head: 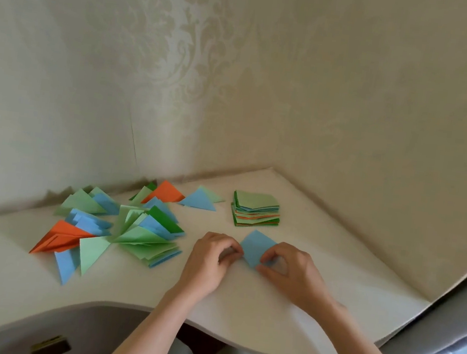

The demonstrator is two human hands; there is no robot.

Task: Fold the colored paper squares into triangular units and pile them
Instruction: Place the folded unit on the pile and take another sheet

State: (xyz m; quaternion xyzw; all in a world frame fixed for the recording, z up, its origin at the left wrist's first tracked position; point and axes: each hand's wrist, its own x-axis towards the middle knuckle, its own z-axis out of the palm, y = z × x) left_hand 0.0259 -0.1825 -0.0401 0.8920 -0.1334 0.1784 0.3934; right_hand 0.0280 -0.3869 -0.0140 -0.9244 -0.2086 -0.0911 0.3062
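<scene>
A blue paper square (256,245) lies corner-up on the white table (239,310), between my two hands. My left hand (210,259) pinches its left corner with curled fingers. My right hand (291,269) pinches its right corner near the lower edge. Behind the blue square stands a stack of unfolded squares (256,209), light green on top with orange and dark green edges showing. To the left spreads a loose pile of folded triangles (132,223) in green, blue and orange. A single blue triangle (199,200) lies apart near the stack.
The table sits in a corner of two wallpapered walls (237,89). Its curved front edge (122,306) runs close to my lap. A grey ledge (458,322) drops away at the right. A small dark object (51,347) sits below the table at the left.
</scene>
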